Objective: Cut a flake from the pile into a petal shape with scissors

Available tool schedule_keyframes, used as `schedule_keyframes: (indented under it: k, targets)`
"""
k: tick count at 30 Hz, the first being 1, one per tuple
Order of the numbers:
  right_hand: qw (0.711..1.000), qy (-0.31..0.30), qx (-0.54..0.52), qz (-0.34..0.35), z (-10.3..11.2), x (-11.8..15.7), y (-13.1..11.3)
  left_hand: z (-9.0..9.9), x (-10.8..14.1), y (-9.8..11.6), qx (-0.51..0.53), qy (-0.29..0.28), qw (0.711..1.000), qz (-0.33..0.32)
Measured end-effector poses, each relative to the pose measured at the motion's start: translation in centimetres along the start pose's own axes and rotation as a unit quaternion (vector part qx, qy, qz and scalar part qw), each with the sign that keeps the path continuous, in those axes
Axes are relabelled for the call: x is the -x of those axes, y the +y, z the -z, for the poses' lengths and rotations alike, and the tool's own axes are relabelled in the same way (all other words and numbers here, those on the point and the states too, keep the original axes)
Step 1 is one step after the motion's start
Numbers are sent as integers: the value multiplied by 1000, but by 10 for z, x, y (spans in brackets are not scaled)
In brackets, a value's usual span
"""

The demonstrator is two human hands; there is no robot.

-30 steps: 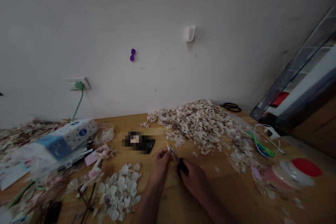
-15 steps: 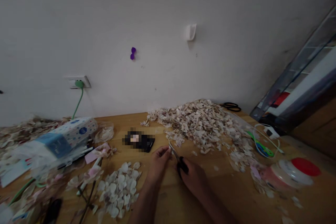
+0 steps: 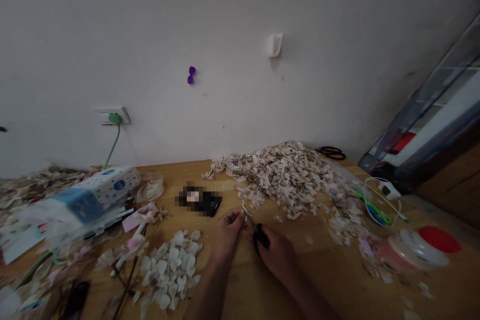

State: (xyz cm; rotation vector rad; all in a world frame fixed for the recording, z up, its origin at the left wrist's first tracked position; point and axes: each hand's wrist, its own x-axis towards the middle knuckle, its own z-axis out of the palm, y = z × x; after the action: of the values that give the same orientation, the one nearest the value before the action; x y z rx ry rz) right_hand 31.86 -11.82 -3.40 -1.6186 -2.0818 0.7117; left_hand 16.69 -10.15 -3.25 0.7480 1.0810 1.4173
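Observation:
At the middle of the table, my left hand (image 3: 229, 226) pinches a small pale petal-like piece, mostly hidden by the fingers. My right hand (image 3: 278, 254) is wrapped round the black handles of a pair of scissors (image 3: 259, 236). The scissor blades point up and left and reach the fingertips of my left hand. Left of my left forearm lies a pile of rounded whitish petal-like pieces (image 3: 173, 266). Beyond my hands spreads a large heap of dry, pale, crumpled pieces (image 3: 287, 175).
A phone (image 3: 212, 203) lies behind my left hand. At left are a tissue pack (image 3: 105, 190) and artificial flowers (image 3: 131, 246). To the right stand a red-lidded jar (image 3: 416, 249), a white cable (image 3: 399, 205) and black handles (image 3: 332, 153) by the wall.
The view has shifted very slightly. A pale bit now shows at the scissor tips beside my left fingers; both hands stay almost in place.

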Motion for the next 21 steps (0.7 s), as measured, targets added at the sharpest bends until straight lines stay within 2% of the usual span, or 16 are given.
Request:
schedule_keyframes:
  k: [11, 18, 21]
  targets:
    - [1000, 0, -10, -5, 1, 0, -2, -2, 4, 16, -96, -5, 995, -24]
    - [1000, -3, -22, -3, 2, -1, -1, -1, 3, 18, -107, -4, 994, -28]
    - [1000, -4, -17, 3, 2, -1, 0, 0, 1, 16, -79, -7, 997, -21]
